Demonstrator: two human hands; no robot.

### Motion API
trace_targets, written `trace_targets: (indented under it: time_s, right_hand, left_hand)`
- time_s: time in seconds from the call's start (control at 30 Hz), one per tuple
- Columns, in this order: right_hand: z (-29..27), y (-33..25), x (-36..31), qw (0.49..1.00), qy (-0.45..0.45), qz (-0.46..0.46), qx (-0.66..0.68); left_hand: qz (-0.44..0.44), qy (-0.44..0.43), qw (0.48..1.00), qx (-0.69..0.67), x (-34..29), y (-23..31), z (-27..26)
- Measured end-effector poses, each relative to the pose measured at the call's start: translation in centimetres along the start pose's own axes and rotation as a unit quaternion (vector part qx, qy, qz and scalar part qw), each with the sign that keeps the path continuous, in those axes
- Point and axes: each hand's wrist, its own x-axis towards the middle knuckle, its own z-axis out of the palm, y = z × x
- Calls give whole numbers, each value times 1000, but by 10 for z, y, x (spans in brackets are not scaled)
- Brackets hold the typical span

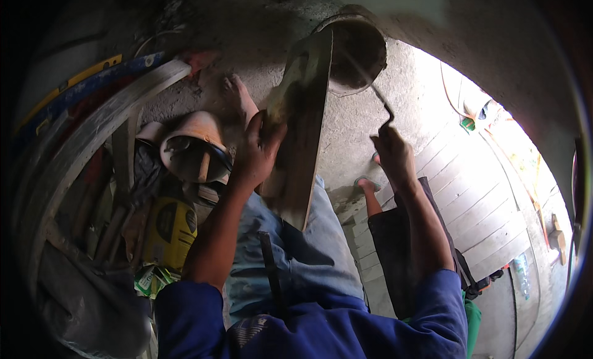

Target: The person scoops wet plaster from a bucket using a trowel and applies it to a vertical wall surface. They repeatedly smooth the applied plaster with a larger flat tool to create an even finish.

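Note:
My left hand (256,152) grips a long wooden plasterer's float (312,124), held steeply tilted in front of my jeans. Its grip is partly hidden behind my fingers. Closed round the handle end of a trowel (385,104) is my right hand (394,152), to the right of the float. The trowel's thin bent neck points up and left, over a round bucket (381,45); its blade is smeared by motion. The float's upper end overlaps the bucket's left side. Whatever lies in the bucket is too dark to make out.
Left stand a yellow spirit level (86,78), a long pale bar (123,102), a tipped pale bucket (201,127) holding tools and a yellow container (170,235). A bare foot (238,93) is near the float; a sandalled foot (367,184) stands right, beside a dark panel (395,260).

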Motion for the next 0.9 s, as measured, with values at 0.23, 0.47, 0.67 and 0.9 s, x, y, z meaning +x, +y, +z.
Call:
trace_targets:
  time_s: [0.23,0.47,0.67,0.9]
  right_hand:
    - [35,36,131,992,-108,60,-21]
    - [47,22,142,988,-89,124,31]
    - [41,100,117,991,-7,136,13]
    - [28,82,-13,961,-120,152,197]
  left_hand:
    - [-33,56,982,180,-12,-29,7]
    - [39,123,960,249,-15,-32,-3]
    - [49,143,980,132,-21,-22,-6]
    - [117,221,968,25,-76,61,-31]
